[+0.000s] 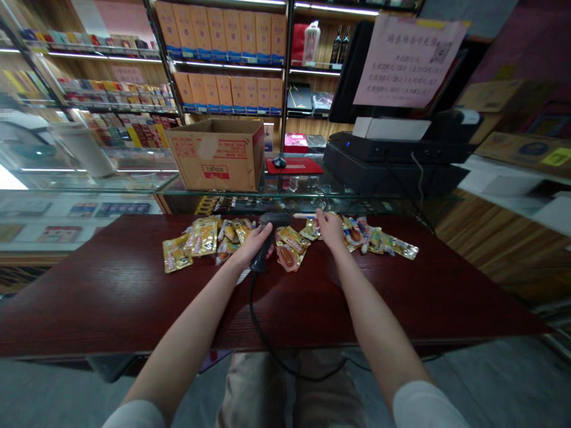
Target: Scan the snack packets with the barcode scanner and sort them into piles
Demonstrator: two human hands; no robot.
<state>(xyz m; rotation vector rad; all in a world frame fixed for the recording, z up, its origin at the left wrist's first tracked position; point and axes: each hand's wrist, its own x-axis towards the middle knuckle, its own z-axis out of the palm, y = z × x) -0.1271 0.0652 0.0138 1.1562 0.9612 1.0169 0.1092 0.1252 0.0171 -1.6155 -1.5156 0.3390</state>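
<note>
My left hand [255, 244] is wrapped round the grip of a black barcode scanner [263, 252], whose head points to the right. A cable [253, 309] runs down from its handle and over the table's front edge. My right hand [329, 229] is closed, pinching a slim white pen-like stick [305, 216] that points left towards the scanner. Between the two hands lie a gold snack packet [293, 239] and a clear-fronted packet with a brown piece of food [288, 257]. More gold snack packets [203, 236] are heaped left of the scanner; several mixed snack packets [379, 239] lie beyond my right hand.
The dark red wooden table [134, 297] meets a glass counter [214, 205]. On the counter stand an open cardboard box [218, 157], a mouse [279, 161] on a red mat [307, 166], and a monitor [350, 71] bearing a paper notice. Stocked shelves [227, 62] rise behind.
</note>
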